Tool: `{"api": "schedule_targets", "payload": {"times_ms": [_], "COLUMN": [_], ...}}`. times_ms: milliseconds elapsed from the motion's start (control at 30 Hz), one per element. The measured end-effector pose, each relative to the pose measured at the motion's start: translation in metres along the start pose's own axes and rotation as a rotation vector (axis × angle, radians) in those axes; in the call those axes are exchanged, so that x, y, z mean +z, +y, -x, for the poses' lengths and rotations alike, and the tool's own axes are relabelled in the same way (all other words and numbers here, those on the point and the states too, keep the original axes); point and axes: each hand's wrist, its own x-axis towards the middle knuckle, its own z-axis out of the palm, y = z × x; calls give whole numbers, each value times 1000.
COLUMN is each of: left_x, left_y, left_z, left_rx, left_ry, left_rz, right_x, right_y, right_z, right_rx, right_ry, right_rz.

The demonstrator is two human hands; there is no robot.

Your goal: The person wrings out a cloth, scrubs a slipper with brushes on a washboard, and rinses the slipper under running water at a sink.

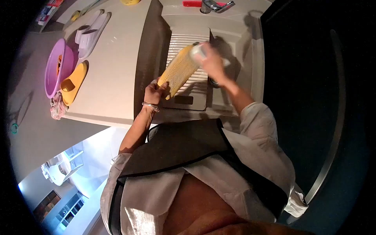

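My left hand (154, 92) grips the near end of a yellow slipper (178, 70), whose zigzag-patterned sole faces up. The slipper is tilted over the ribbed washboard (184, 100) in the sink. My right hand (212, 62) is closed around a white brush-like thing (197, 54) at the slipper's far end. Motion blurs that hand, so the exact kind of white thing is unclear. A second yellow slipper (73, 87) lies on the counter to the left, beside a pair of white slippers (93, 36).
A purple basin (55, 68) stands at the counter's left edge, with a pink-and-white cloth (58, 106) near it. The chrome faucet (213, 6) is at the back of the sink (256, 58). To the right is a dark panel with a long curved handle (340, 86).
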Motion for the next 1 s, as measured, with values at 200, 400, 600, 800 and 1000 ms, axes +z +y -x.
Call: {"api": "schedule_targets", "payload": {"times_ms": [200,400,600,800,1000], "left_x": [11,22,22,18,-4], "left_y": [4,30,17,29,-17], "left_z": [-5,19,37,27,29], "left_rx": [-156,269,343,319,157], "left_ry": [16,86,8,-32,-50], "left_rz": [55,-712,-731,-854,-673], "right_x": [6,-8,-37,-18,10], "right_y": [70,-17,36,-79,64], "right_z": [-21,-34,-45,-4,-44], "right_rx": [203,-79,136,-325,237], "right_ry": [-198,-92,-296,-545,-306], "right_rz": [550,-12,505,402,353]}}
